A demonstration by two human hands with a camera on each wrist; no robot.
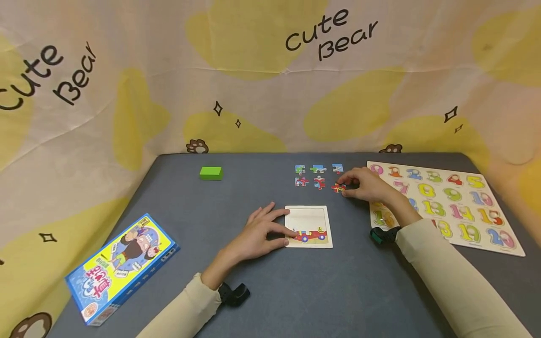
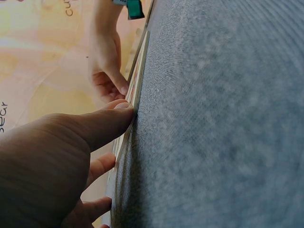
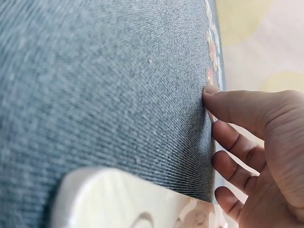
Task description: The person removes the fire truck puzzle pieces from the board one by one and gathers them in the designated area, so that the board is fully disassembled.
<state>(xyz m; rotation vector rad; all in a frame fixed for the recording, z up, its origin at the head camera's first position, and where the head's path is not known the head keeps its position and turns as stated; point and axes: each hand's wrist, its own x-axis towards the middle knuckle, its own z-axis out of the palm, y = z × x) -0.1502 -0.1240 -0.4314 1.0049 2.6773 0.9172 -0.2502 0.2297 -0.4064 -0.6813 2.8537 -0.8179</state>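
Note:
My left hand (image 1: 258, 233) lies at the left side of a small white puzzle tray (image 1: 308, 208), fingers spread. One fingertip rests on the red car picture in the tray's lower part (image 1: 313, 235), and the thumb touches the tray's edge. In the left wrist view the thumb of this hand (image 2: 71, 147) reaches the tray's rim. At the back, my right hand (image 1: 367, 185) pinches a red jigsaw piece (image 1: 338, 188) at the table surface. Beside it lie several other pieces in two rows, among them a red piece (image 1: 319, 182) and a blue one (image 1: 337, 168).
On the right is a wooden number board (image 1: 448, 206), partly under my right forearm. A green block (image 1: 211, 173) sits at the back left. A blue and yellow box (image 1: 122, 267) lies at the front left. Patterned cloth (image 1: 262, 94) hangs behind the grey table (image 1: 329, 295).

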